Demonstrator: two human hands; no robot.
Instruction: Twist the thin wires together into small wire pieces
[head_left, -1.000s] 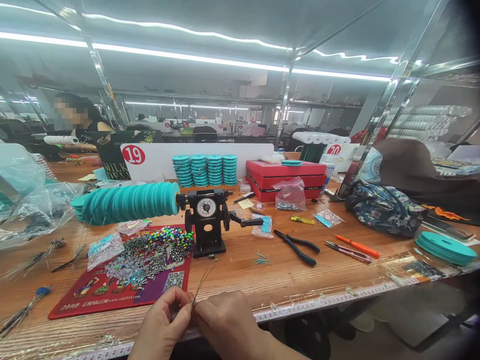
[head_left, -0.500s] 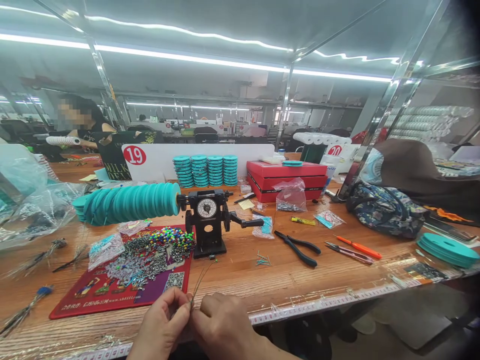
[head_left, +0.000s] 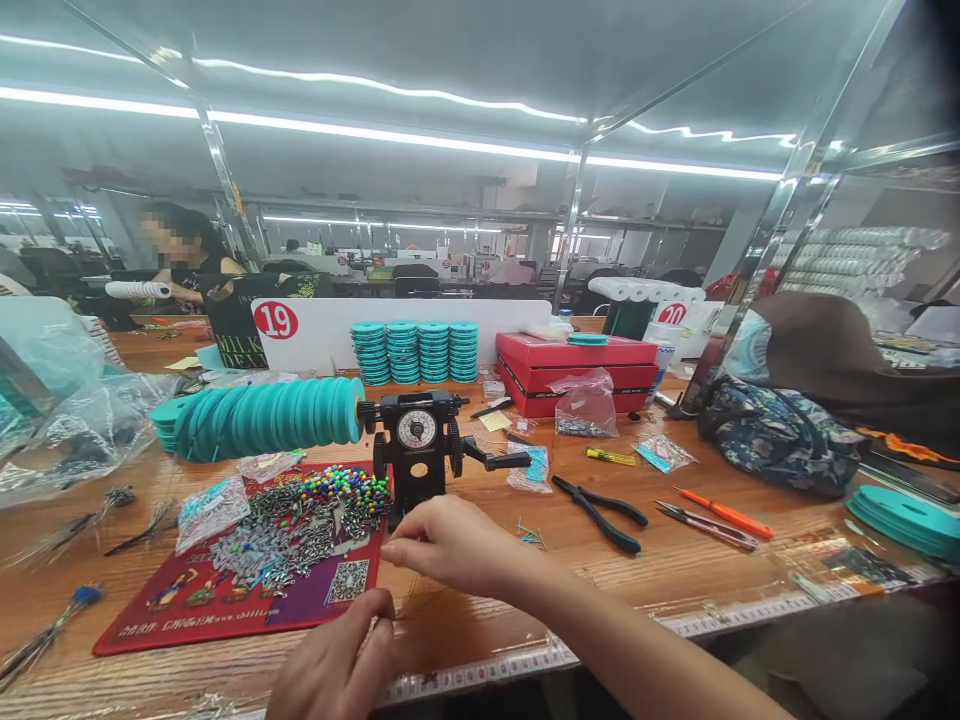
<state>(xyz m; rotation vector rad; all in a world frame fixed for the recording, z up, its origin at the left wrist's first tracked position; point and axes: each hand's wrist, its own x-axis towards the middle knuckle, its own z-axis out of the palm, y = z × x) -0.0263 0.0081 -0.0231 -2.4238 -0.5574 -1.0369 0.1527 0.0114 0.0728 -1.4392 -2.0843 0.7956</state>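
Workbench (head_left: 480, 585): a long wooden table that fills the lower half of the frame, with a measuring strip stuck along its near edge.
Teal spool row (head_left: 262, 417): a long line of teal discs lying on its side, left of centre, its end touching the black machine.
Red box (head_left: 574, 365): a flat red carton at centre right, behind a clear bag of small parts.
Red mat (head_left: 225, 600): a printed mat at lower left, covered with a heap of small metal fittings (head_left: 274, 530) and coloured beads (head_left: 341, 487).
Patterned bag (head_left: 780, 440): a dark floral fabric bag at the right of the frame.
Winding machine (head_left: 416, 445): a small black hand-crank device with a round dial, in the middle of the frame, its handle pointing right.
Right hand (head_left: 446, 545): reaches in from the lower right and hovers just in front of the machine's base, beside the mat's right edge. Fingertips are pinched together toward the left; what they grip is too fine to make out.
Left hand (head_left: 337, 665): at the bottom edge, near the mat's near corner, fingers curled with thumb against forefinger. Whether it holds anything cannot be told.
Black pliers (head_left: 600, 505): lie flat, right of the machine.
Orange-handled tool (head_left: 724, 512): lies further right, beside a thin pair of tweezers.
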